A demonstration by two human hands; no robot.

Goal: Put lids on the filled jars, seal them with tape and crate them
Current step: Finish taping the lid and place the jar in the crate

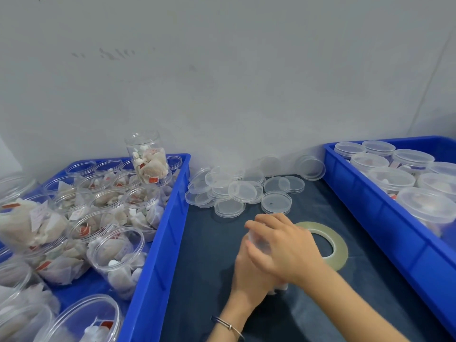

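Jar (pixel 262 243) between your two hands, over the dark worktop (pixel 209 255) between the crates.

Your right hand (pixel 283 248) curls over its top and your left hand (pixel 249 272) wraps it from below, so most of the jar is hidden and blurred; you cannot tell whether a lid is on it. The left blue crate (pixel 158 243) holds open jars (pixel 116 257) stuffed with tea bags, one jar standing upside down on top. The right blue crate (pixel 370 206), cut off at the edge, holds lidded jars (pixel 392 180). Loose clear lids (pixel 243 191) lie piled by the wall, and a tape roll (pixel 338 245) lies flat, partly behind your right hand.
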